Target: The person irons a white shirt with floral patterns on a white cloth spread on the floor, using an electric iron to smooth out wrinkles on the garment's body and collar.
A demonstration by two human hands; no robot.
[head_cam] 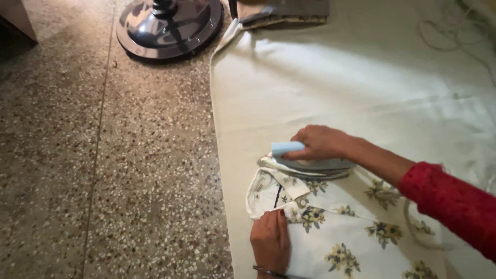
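At lower centre of the frame, on the pale sheet [330,88], the soft, limp floral garment [351,232] lies under the left hand's [269,240] flat, together fingers, while the right hand [320,142] clamps the likely heavy iron's [305,164] blue handle.

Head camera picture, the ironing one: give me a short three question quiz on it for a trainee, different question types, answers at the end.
1. True or false: the right hand grips the handle of the clothes iron.
2. What does the left hand press flat? A) the floral shirt B) the white cord C) the fan base
3. Fill in: the shirt lies on a pale ___ spread over the speckled floor.

Key
1. True.
2. A: the palm rests on the shirt near its collar.
3. Sheet: the cream sheet.
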